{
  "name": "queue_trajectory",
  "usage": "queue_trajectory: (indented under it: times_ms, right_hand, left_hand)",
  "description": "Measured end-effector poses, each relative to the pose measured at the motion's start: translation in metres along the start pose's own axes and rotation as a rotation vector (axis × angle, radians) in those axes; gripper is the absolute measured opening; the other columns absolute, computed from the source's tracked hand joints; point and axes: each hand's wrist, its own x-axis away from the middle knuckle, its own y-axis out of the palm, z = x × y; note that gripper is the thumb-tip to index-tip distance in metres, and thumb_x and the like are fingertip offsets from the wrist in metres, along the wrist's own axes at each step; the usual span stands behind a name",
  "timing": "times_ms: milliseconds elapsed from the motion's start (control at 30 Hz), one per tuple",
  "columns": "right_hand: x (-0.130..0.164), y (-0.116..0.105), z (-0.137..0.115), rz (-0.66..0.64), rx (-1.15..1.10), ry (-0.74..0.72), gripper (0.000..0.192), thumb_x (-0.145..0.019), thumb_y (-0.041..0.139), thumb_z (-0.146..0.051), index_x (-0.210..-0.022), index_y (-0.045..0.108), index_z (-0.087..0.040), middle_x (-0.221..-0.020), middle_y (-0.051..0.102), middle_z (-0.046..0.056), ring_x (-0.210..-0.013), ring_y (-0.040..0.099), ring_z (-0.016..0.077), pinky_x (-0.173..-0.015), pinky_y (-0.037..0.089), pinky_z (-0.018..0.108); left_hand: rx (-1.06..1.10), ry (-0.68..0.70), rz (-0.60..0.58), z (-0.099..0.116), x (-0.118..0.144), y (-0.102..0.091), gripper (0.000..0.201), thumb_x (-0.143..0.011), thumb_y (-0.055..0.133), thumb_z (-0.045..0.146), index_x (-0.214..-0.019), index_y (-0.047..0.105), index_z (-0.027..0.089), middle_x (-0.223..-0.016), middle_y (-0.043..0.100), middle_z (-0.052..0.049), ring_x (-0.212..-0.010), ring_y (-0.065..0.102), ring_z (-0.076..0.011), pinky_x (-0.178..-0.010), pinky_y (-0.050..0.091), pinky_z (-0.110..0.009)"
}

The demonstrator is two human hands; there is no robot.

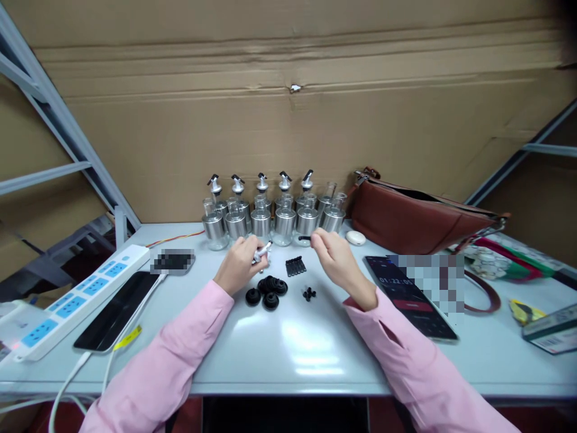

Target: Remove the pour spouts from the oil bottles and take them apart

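Spout (262,253) over white table (288,343) (cardboard wall (288,120) behind), left hand's (238,264) grip.

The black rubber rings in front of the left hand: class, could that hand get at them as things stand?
Probably yes: the rubber rings lie uncovered beside the left hand, though it already holds a metal spout.

Bright overhead glare, warped edges
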Motion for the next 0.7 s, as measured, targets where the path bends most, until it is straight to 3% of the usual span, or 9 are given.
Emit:
queue_trajectory:
  times_ms: [133,233,467,600,700]
  right_hand:
    - [-0.002,0.004,0.018,-0.333,0.162,0.134,0.022,-0.089,0.041,-0.023,-0.070,0.050,-0.016,-0.071,0.056,0.002,-0.066,0.049,0.0141,-0.064,0.031,0.025]
    - [-0.001,0.010,0.026,-0.448,0.225,0.173,0.023,-0.089,0.041,-0.020,-0.074,0.057,-0.014,-0.081,0.060,0.007,-0.076,0.053,0.0168,-0.070,0.034,0.025]
    - [0.002,0.011,0.033,-0.542,0.346,0.412,0.026,-0.085,0.038,-0.011,-0.084,0.064,-0.012,-0.089,0.066,0.011,-0.083,0.059,0.0208,-0.071,0.036,0.026]
    - [0.007,0.012,0.038,-0.557,0.374,0.458,0.026,-0.080,0.046,-0.012,-0.100,0.061,-0.012,-0.094,0.065,0.014,-0.088,0.060,0.0238,-0.068,0.036,0.027]
    - [0.008,0.010,0.037,-0.565,0.379,0.456,0.027,-0.080,0.046,-0.014,-0.101,0.061,-0.013,-0.094,0.065,0.014,-0.087,0.060,0.0242,-0.067,0.037,0.027]
  left_hand:
    - [-0.048,0.061,-0.005,-0.005,0.001,0.002,0.003,-0.080,0.047,0.014,-0.079,0.047,0.017,-0.070,0.054,0.000,-0.061,0.040,-0.0140,-0.060,0.037,-0.025]
    - [-0.052,0.090,-0.002,-0.004,0.002,0.003,0.002,-0.080,0.048,0.014,-0.079,0.048,0.017,-0.070,0.054,-0.001,-0.061,0.041,-0.0140,-0.061,0.038,-0.025]
    - [-0.054,0.082,-0.016,-0.005,0.002,0.004,0.002,-0.080,0.049,0.016,-0.079,0.048,0.016,-0.070,0.055,-0.001,-0.062,0.043,-0.0139,-0.061,0.039,-0.025]
    - [-0.054,0.086,-0.023,-0.004,0.002,0.005,0.002,-0.081,0.047,0.016,-0.079,0.048,0.017,-0.070,0.055,-0.001,-0.061,0.043,-0.0136,-0.060,0.039,-0.025]
    - [-0.054,0.091,-0.018,-0.003,0.001,0.004,0.004,-0.081,0.046,0.016,-0.079,0.048,0.017,-0.070,0.054,-0.001,-0.061,0.044,-0.0135,-0.060,0.039,-0.024]
